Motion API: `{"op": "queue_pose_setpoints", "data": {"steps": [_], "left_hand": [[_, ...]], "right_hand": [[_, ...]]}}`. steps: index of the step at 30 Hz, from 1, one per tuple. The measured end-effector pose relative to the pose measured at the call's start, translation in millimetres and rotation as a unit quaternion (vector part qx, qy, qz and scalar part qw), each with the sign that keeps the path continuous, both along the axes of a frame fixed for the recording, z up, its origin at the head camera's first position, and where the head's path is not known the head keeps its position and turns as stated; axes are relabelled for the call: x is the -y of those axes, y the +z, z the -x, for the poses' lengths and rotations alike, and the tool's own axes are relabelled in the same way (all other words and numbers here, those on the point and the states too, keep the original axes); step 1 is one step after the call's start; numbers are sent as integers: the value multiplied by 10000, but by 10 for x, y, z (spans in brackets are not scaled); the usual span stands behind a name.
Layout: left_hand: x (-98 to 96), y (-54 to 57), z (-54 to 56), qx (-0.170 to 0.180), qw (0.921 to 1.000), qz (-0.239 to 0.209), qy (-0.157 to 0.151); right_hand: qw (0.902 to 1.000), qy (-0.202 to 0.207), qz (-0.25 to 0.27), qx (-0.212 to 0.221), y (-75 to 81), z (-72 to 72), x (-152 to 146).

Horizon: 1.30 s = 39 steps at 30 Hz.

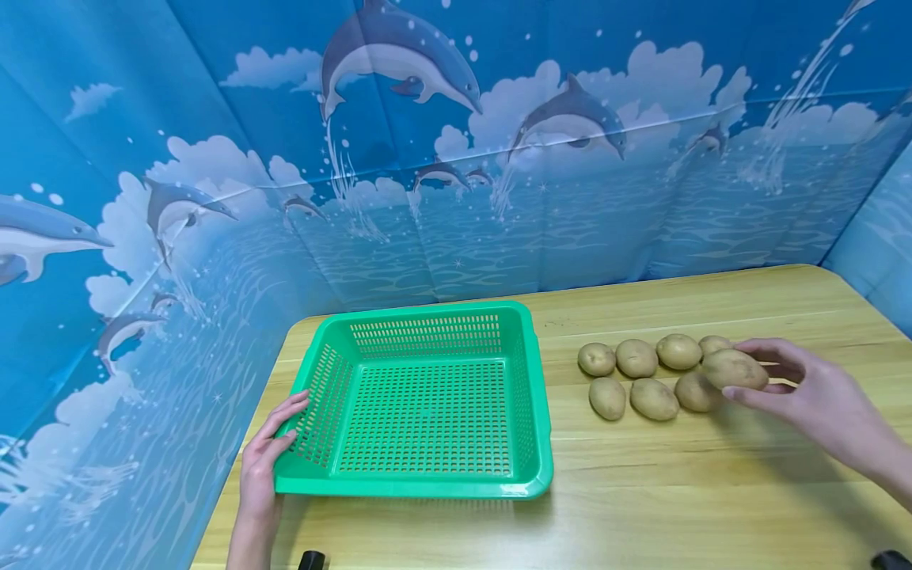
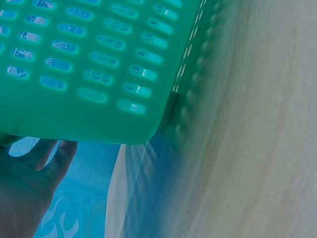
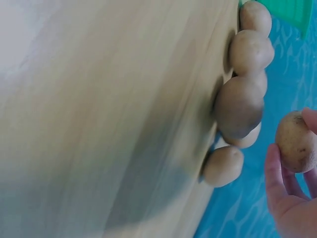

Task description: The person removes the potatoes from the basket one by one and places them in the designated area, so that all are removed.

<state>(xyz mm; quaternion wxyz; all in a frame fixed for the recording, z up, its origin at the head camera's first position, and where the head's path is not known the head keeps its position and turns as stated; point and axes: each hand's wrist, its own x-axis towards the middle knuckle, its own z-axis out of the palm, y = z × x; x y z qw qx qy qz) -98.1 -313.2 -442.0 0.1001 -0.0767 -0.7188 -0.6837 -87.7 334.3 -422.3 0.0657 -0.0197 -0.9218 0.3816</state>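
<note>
My left hand [image 1: 265, 459] grips the left rim of a green plastic basket [image 1: 541, 412], fingers over the edge. The basket has slotted walls and floor, with nothing lying inside. In the left wrist view the basket's perforated wall [image 2: 99, 116] fills the upper left, fingers at its rim. My right hand [image 1: 819, 388] pinches a potato [image 1: 734, 370] between thumb and fingers, above the table at the right end of the potato rows. The right wrist view shows this held potato [image 3: 295, 141] apart from the others. Several potatoes [image 1: 655, 399] lie in two rows beneath and left of it.
The wooden table [image 1: 641, 491] carries the basket on its left and the potatoes on its right. Behind it hangs a blue dolphin-print curtain [image 1: 456, 237], which also runs along the left side. Small black objects [image 1: 312, 560] show at the front edge of the view.
</note>
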Motion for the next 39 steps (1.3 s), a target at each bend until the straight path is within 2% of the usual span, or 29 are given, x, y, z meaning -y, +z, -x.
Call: {"op": "queue_pose_setpoints", "data": {"steps": [6,14,22,28,31,39], "left_hand": [[0,1,0,6,10000,-15,-18],[9,-4,5,20,10000,-5,-50],[16,-11,6,45,10000,59,-5],[16,-10,2,53,9999,114,40],[14,-10,2,55,9999,129,44],[19,-8,6,69,9999,134,67]], "right_hand": [[9998,-176,-32,81,-84,16,-123],[9999,-149,-78,20,-186,15,-271],[9985,-16,-448,308,-294,46,-372],[9973,67,-470,568,-388,79,-427],[9968,88,-472,642,-411,99,-446],[9950,149,-354,926,-356,87,-429]]}}
